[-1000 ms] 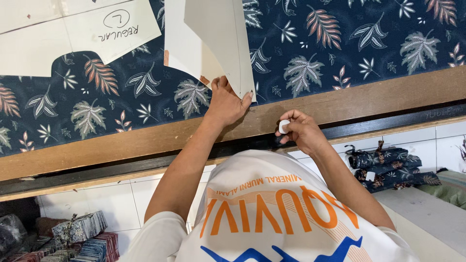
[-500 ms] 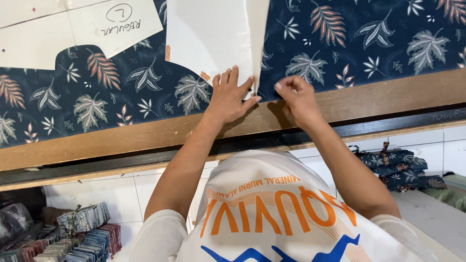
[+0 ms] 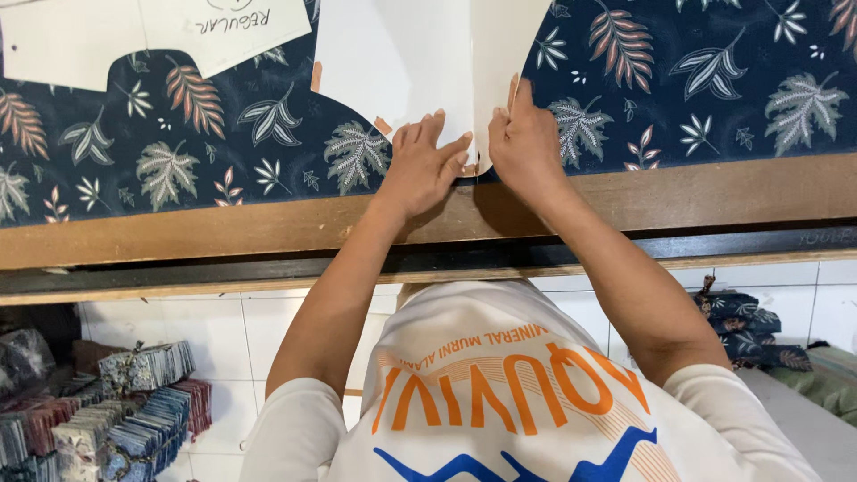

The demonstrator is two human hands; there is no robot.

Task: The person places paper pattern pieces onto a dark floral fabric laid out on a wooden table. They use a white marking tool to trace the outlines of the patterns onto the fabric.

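A white paper pattern piece (image 3: 402,62) lies on dark blue fabric with a leaf print (image 3: 696,80), spread over a wooden-edged table (image 3: 714,192). My left hand (image 3: 421,168) lies flat on the pattern's lower tip, fingers spread, pressing it down. My right hand (image 3: 527,143) sits just right of that tip with its fingers curled against the paper's edge. Whatever the right fingers pinch is hidden from view.
A second white pattern piece (image 3: 107,36) lies on the fabric at the upper left. Below the table are a white tiled wall (image 3: 223,330), stacks of folded cloth (image 3: 134,411) at the lower left and a bundle of dark printed fabric (image 3: 750,330) at the right.
My right hand, which pinched a small white piece by the table edge a second ago, has moved up to the pattern's edge. My left hand slid up onto the pattern's tip.
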